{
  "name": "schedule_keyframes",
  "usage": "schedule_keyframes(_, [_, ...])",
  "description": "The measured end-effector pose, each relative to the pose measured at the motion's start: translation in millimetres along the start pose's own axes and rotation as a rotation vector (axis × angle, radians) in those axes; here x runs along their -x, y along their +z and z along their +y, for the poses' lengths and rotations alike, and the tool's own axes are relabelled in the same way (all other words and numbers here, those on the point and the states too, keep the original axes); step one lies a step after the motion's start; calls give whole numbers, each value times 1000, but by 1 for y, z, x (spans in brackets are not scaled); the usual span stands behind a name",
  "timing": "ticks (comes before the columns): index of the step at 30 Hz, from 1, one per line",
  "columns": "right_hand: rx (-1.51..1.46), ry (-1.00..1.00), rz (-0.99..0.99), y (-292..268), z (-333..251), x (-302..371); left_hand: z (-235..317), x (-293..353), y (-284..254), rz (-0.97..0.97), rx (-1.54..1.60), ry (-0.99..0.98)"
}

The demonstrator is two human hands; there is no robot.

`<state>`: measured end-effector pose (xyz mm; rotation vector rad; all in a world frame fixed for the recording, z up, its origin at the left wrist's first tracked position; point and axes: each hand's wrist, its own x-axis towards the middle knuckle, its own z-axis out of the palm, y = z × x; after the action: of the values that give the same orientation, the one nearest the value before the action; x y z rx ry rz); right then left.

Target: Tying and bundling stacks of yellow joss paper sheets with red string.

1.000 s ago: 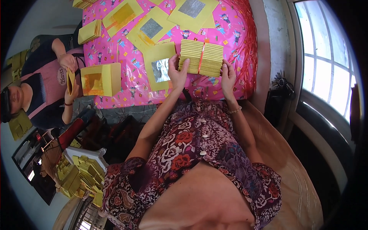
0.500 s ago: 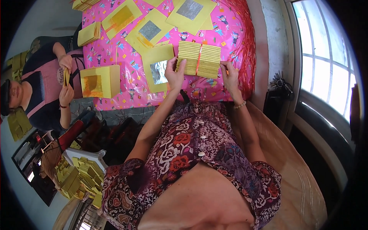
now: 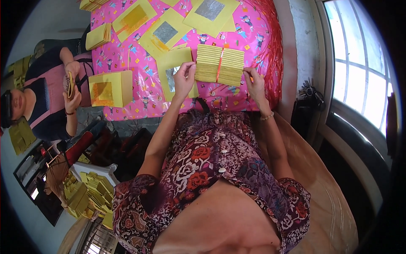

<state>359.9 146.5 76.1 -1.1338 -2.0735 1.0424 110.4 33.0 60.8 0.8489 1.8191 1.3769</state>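
Note:
A bundle of folded yellow paper (image 3: 207, 63) lies on the pink table in front of me. Its many folds are stacked in rows, and a red tie (image 3: 219, 65) runs across its middle. At the bundle's left edge is my left hand (image 3: 185, 79), fingers curled and thumb against the side. My right hand (image 3: 255, 84) pinches the lower part of the right edge between thumb and fingers. Partly behind my left hand lies a yellow sheet with a silver square (image 3: 171, 78).
More yellow sheets with silver or gold squares (image 3: 165, 33) overlap at the far side. Thick yellow stacks (image 3: 126, 86) stand along the table's left. Red strands (image 3: 275, 55) hang at the right edge. On the left, a co-worker (image 3: 46, 93) holds folded yellow paper.
My left hand has shifted slightly left, its thumb coming off the bundle's face to the edge. My right hand stays at the right edge. The co-worker's hands have turned their paper.

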Motion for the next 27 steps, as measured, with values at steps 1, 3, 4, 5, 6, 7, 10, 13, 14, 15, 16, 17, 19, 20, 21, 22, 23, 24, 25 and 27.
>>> schedule_keyframes(1, [26,-28,-14,-1,0,-2,-1,0,1,4,92,2])
schedule_keyframes(3, [44,-60,-2,-3,0,-6,1,2,7,9,84,7])
schedule_keyframes(4, [62,-94,7,-2,1,-7,3,3,10,16,75,12])
schedule_keyframes(5, [61,-92,10,-2,3,-8,5,5,13,12,74,13])
schedule_keyframes(6, [47,-97,5,-2,4,-9,8,6,17,54,102,-28])
schedule_keyframes(7, [34,-102,1,-2,6,-9,10,7,20,96,129,-69])
schedule_keyframes(10, [45,-108,-5,-2,6,-9,10,7,23,141,89,-78])
schedule_keyframes(13, [50,-110,-12,-3,6,-10,11,9,29,193,224,-87])
schedule_keyframes(14, [50,-110,-13,-3,6,-10,11,11,32,194,224,-88])
schedule_keyframes(15, [71,-112,-21,-5,6,-9,11,14,35,226,257,-74])
schedule_keyframes(16, [91,-114,-30,-5,5,-9,12,16,38,259,290,-61])
schedule_keyframes(17, [90,-114,-32,-6,5,-9,12,17,39,261,289,-62])
schedule_keyframes(19, [67,-94,-28,-5,5,-9,10,19,39,275,274,-57])
schedule_keyframes(20, [64,-95,-29,-7,5,-9,9,19,40,277,272,-57])
schedule_keyframes(21, [62,-77,-45,-8,4,-10,9,19,40,268,284,-74])
schedule_keyframes(22, [60,-59,-61,-10,4,-11,9,19,39,259,297,-91])
schedule_keyframes(23, [60,-67,-63,-10,3,-13,9,18,37,245,299,-81])
schedule_keyframes(24, [57,-68,-64,-11,4,-14,9,18,36,247,298,-80])
schedule_keyframes(25, [61,-71,-79,-12,4,-15,8,18,35,241,300,-86])
schedule_keyframes(27, [64,-73,-95,-12,4,-17,9,18,34,235,303,-93])
